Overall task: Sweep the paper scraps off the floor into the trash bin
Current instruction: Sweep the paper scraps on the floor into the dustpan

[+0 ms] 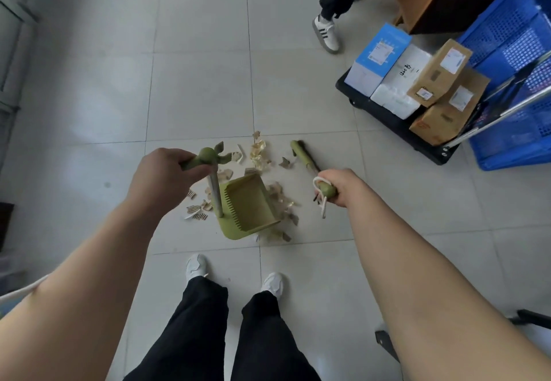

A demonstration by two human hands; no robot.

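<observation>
Head view: green dustpan (pixel 250 201) amid paper scraps (pixel 257 151)

Smooth pale floor tiles (pixel 193 88) are gleaming faintly; the dustpan (pixel 250 201) is showing matt green plastic on a dull metal pole (pixel 215 194); the torn scraps (pixel 258 154) are looking papery.

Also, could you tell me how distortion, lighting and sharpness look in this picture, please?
Head view: the wide-angle lens bows the floor tile seams, most at the edges; light is soft and even, shadows faint; the paper scraps and broom look slightly soft.
</observation>
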